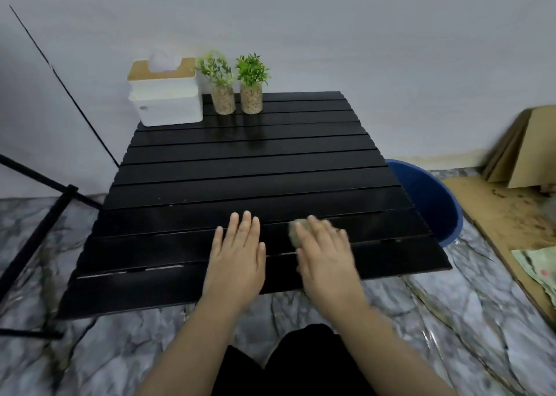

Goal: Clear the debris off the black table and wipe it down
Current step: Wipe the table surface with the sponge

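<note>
Black slatted table [240,161] fills mid-frame, low, set against a pale wall. Left hand [237,257] lies palm-down on the near slats, fingers straight and slightly spread, holding nothing. Right hand [325,254] is just right of it, also palm-down, fingers stretched flat over a small grey-green cloth wad [296,230] and pressing it onto the table. This hand is motion-blurred and its thumb is hidden, but no curl round the cloth shows. The cloth sits on the near-centre slats and pokes out at the far-left side of the right hand. At the far-left corner of the table stands a white tissue box [167,97] with a wood-coloured lid and a tissue sticking up. Just right of it are two small green plants in pebble-filled pots, left plant [222,94] and right plant [251,94], side by side and upright. A blue bucket [433,203] stands on the floor, right of the table, partly hidden behind its right edge. Flat cardboard [511,215] lies on the floor further right, with folded cardboard [529,148] leaning at the wall. Black stand legs [45,203] are on the left. The marble-pattern floor sheet [90,350] is crinkled. Dark trousers [301,362] show at the near edge.
</note>
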